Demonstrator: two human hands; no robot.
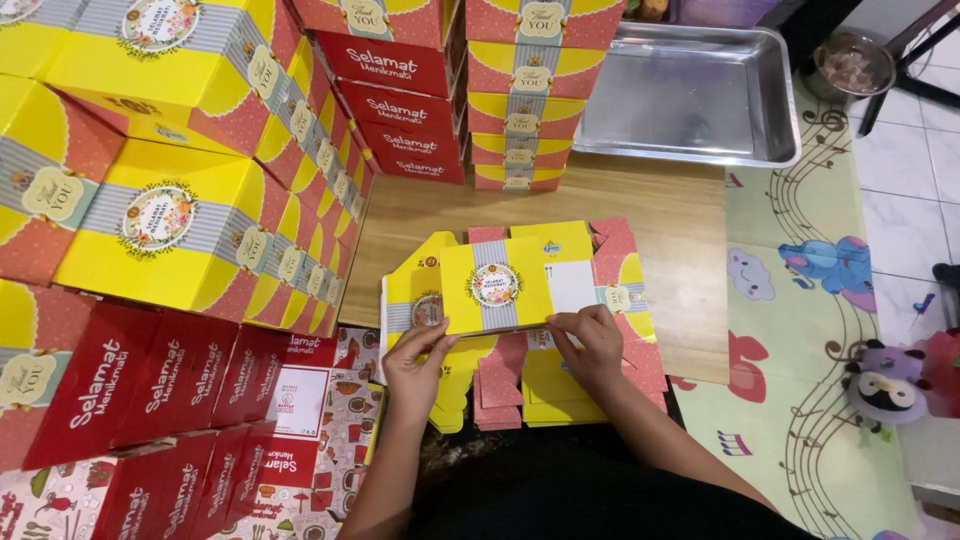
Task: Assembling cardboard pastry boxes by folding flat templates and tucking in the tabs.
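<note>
Holding a flat, unfolded yellow-and-pink carton blank [505, 285] over a stack of like blanks [520, 385] on the wooden table [640, 210], both hands work its near edge. Left hand [418, 368], at 7 o'clock of the blank: fingers curled shut, pinching the lower-left corner flap. Right hand [592, 345], at 5 o'clock: fingers bent, closed on the lower-right edge beside a white panel. Blank: lying near-flat, printed face up, floral round label central; long axis running 9 to 3 o'clock, tilted slightly up toward 3; top of the print pointing to 12 o'clock, away from the person. Surroundings: assembled yellow boxes [165, 220] stacked at 9 to 11 o'clock; red-fronted boxes [410, 110] at 12 o'clock; steel tray [690, 95] at 1 o'clock; small metal bowl [852, 62] beyond it; patterned play mat [810, 300] at 3 o'clock; flat red cartons [170, 390] at 8 o'clock. Risks, as judged: uneven pull from the two pinches may crease a panel off its score line; lifting may drag the next blank along and skew the stack; nearby box towers could topple if nudged.
</note>
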